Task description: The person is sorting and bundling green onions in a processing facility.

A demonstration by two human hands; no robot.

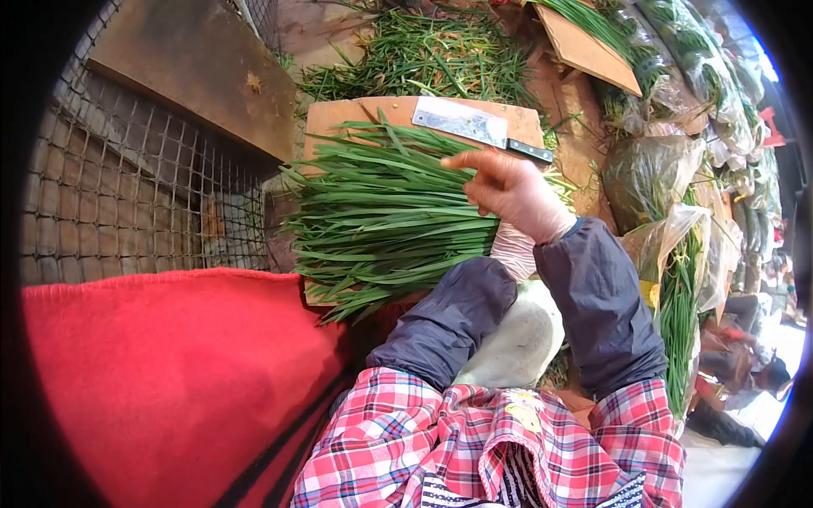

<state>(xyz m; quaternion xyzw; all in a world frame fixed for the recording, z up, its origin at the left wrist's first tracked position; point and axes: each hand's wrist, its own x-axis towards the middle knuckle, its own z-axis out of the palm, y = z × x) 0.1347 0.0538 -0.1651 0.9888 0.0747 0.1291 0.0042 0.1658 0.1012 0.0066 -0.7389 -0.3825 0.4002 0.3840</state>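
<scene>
Wooden matt cutting board [339, 114], shiny metal cleaver [461, 121], fuzzy red cloth [169, 372], glossy plastic bags [652, 169], wire mesh [144, 203]

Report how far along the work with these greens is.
Done, it seems: loose trimmings lie beyond the cutting board. In hand: the right hand grips a bundle of long green leaves over the board; the left hand is mostly hidden. Left: the cleaver lies untouched, and bagged greens stand at right.

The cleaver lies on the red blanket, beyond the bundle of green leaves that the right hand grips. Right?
No. The head view shows the cleaver lying on the wooden cutting board, not the red blanket. It does lie beyond the bundle of green leaves that the right hand grips.
</scene>
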